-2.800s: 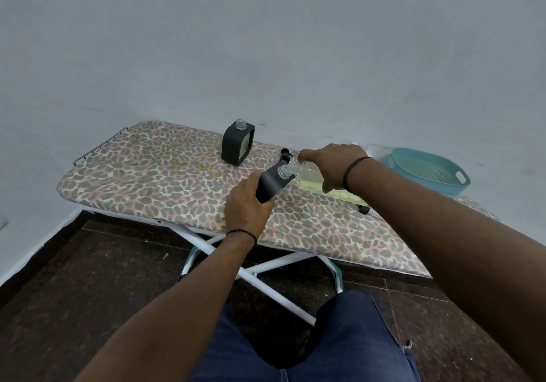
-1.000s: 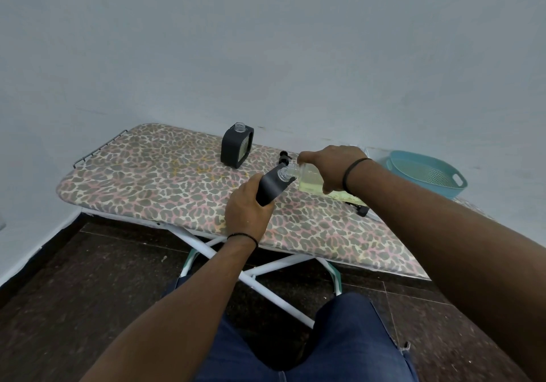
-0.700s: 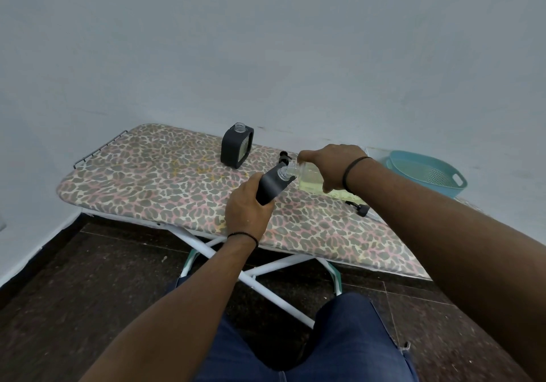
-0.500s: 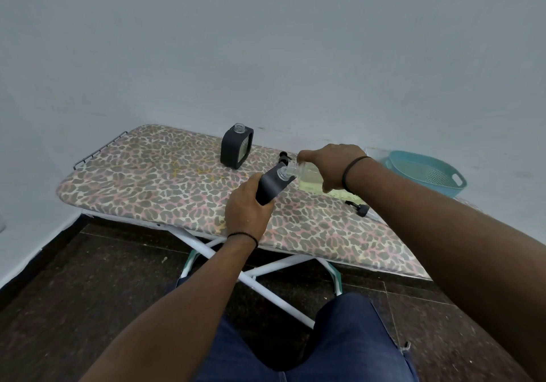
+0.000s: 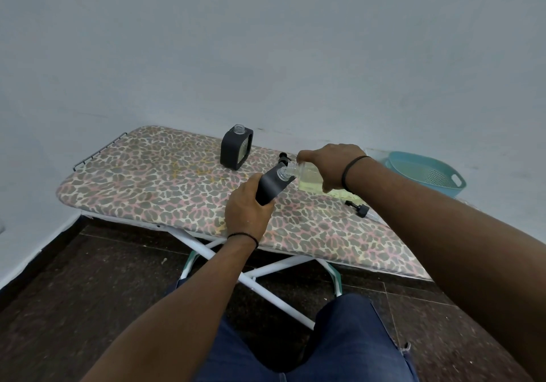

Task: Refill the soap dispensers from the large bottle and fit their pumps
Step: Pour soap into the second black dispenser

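- Head view: left hand (image 5: 246, 209) gripped black dispenser (image 5: 273, 186), tilted, neck up, over ironing board's (image 5: 141, 175) near edge.
- Right hand (image 5: 329, 166) curled round large bottle (image 5: 308, 176), its mouth at dispenser's neck.
- Judgement: keep mouths lined up, pour slow, w/ dispenser steady.
- 2nd dispenser (image 5: 236, 151) stood open by far edge; pumps (image 5: 357, 208) lay loose.
- Teal basket (image 5: 425, 175) at right end; pale wall, dark floor.

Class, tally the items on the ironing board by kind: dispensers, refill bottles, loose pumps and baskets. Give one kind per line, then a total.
Black soap dispensers: 2, one held, one standing
Large refill bottle: 1
Loose black pumps: 2, one, another
Teal basket: 1
Total: 6
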Available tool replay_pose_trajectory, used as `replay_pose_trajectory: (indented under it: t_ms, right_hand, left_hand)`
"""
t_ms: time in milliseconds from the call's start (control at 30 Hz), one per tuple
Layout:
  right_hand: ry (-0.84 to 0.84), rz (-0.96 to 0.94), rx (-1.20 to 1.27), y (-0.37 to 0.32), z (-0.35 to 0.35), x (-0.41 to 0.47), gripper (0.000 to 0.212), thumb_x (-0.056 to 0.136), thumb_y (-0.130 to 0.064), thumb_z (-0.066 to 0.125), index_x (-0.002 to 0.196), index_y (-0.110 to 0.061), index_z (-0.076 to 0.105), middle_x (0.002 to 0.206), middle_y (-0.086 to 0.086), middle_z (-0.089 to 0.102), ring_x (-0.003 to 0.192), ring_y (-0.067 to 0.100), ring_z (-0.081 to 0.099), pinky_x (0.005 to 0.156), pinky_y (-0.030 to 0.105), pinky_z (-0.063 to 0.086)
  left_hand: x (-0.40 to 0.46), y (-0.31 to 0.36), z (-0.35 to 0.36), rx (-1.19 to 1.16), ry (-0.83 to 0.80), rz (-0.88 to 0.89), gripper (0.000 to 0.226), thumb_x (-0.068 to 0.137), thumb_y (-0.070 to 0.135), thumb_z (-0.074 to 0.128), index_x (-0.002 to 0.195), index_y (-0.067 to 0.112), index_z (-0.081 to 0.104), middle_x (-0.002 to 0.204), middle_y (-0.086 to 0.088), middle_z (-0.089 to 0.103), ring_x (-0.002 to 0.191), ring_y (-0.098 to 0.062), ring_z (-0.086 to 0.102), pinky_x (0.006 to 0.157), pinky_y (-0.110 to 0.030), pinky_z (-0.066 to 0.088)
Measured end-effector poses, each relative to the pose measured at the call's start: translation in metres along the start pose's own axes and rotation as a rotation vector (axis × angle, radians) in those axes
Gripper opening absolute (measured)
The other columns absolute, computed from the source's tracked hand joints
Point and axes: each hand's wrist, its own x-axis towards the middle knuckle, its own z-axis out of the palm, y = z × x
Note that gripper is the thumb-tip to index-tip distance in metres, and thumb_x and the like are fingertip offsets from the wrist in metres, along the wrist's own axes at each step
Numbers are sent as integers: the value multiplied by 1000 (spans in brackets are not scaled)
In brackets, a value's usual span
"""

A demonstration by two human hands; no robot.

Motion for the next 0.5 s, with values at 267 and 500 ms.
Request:
replay_pose_trajectory:
  t_ms: [267, 500]
  right_hand:
    - [-1, 4, 1, 0, 0, 0, 84, 81, -20, 80, 146, -40, 32, 95, 0, 50, 85, 24, 52, 65, 33, 43]
    - [-5, 6, -1, 0, -1, 0, 84, 80, -20, 81, 146, -40, 33, 100, 3, 56, 90, 26, 57, 65, 33, 44]
  left_hand:
    - [-1, 0, 0, -20, 5, -3, 53, 80, 35, 78, 129, 27, 57, 105, 2, 69, 95, -22, 64, 80, -43, 55]
    - [0, 0, 1, -22, 3, 9, 51, 81, 33, 77, 128, 28, 57, 104, 2, 68, 95, -22, 64, 79, -44, 55]
